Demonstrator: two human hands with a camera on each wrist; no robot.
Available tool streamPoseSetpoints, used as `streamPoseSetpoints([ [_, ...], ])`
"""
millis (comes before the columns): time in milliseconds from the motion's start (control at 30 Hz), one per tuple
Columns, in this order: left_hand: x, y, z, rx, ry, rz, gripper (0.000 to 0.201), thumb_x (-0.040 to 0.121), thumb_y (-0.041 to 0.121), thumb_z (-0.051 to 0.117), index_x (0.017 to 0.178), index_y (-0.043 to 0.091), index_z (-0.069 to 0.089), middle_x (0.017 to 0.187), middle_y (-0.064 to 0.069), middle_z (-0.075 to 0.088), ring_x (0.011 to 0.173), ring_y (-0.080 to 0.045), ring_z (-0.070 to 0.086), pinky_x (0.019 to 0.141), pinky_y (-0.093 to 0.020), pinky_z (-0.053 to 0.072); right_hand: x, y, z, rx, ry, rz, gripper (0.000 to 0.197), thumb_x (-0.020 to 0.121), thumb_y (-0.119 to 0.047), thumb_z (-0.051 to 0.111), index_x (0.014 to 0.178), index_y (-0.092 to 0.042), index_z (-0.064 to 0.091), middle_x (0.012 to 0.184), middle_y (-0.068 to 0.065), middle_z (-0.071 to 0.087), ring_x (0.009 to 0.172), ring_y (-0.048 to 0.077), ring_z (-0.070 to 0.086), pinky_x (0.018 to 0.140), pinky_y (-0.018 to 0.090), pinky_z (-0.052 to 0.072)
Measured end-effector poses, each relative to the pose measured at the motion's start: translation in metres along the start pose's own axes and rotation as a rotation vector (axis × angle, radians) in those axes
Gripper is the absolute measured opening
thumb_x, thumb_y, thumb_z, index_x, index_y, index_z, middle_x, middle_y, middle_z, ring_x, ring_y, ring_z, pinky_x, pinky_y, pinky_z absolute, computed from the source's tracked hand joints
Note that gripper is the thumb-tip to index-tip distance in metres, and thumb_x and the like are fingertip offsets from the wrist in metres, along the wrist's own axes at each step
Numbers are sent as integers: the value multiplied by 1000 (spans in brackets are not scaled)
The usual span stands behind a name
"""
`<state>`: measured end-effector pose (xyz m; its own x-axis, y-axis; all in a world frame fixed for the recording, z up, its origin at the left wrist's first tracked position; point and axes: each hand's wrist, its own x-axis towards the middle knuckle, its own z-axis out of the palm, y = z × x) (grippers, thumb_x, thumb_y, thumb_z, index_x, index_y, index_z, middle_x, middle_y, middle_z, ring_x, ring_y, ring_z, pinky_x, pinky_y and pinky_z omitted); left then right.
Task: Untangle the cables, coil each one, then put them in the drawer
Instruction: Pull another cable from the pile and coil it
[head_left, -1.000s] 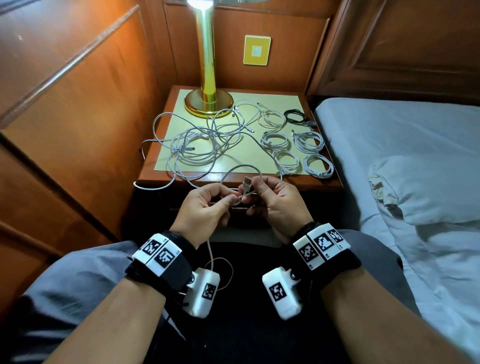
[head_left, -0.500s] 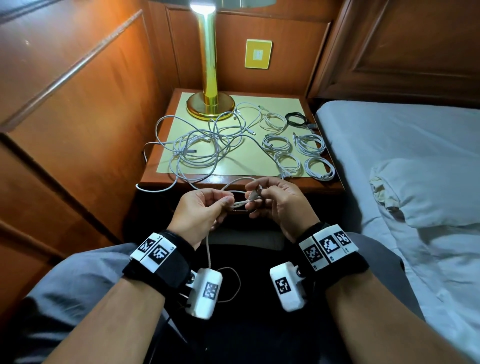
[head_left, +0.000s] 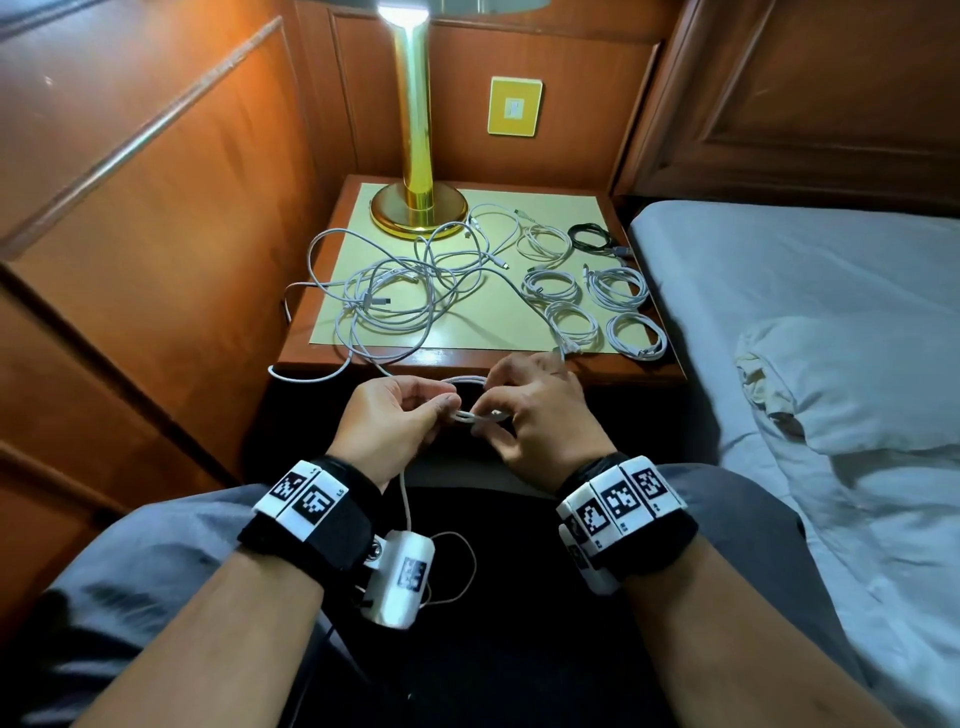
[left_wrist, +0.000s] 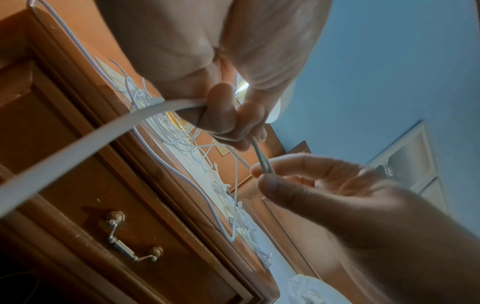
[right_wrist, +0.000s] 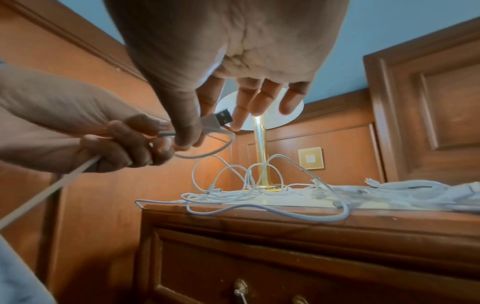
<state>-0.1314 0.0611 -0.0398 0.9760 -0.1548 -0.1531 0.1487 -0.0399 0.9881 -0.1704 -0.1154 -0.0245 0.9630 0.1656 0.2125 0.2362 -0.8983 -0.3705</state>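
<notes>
White cable (head_left: 470, 414) pinched between both hands — left hand (head_left: 387, 423) gripping, right hand (head_left: 540, 410) pinching plug end

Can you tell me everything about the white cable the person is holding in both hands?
The white cable is thin, smooth and bendy, plastic by its look. One end has a flat metal USB plug. The right hand pinches it near that plug, making a small loop, and the left hand grips it in curled fingers. Both hands hold it in the air in front of the nightstand. From the left hand it hangs down toward the lap.
</notes>
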Motion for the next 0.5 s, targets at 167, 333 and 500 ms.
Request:
streamPoseSetpoints([
  [167, 3, -2, -6, 61, -46, 121, 9, 91, 19, 72, 91, 10, 74, 71, -9, 67, 55, -17, 51, 52, -22, 43, 2, -3, 6, 361, -167, 29, 7, 95, -20, 61, 95, -16, 66, 85, -3, 67, 82, 15, 60, 74, 26, 44],
  [333, 6, -2, -19, 415, -150, 330, 32, 88, 52, 60, 87, 22, 69, 76, 0, 59, 69, -12, 53, 69, -32, 44, 3, 1, -10, 929, -93, 280, 16, 101, -10, 50, 88, -14, 58, 62, -5, 55, 51, 12, 47, 50, 22, 39],
  [500, 5, -2, -14, 274, -202, 278, 23, 95, 43, 58, 93, 22, 66, 74, 9, 60, 65, -14, 51, 64, -29, 44, 2, 5, -28, 1478, -23, 523, 22, 105, -13, 34, 90, -12, 50, 61, -3, 37, 44, 7, 27, 51, 26, 21],
])
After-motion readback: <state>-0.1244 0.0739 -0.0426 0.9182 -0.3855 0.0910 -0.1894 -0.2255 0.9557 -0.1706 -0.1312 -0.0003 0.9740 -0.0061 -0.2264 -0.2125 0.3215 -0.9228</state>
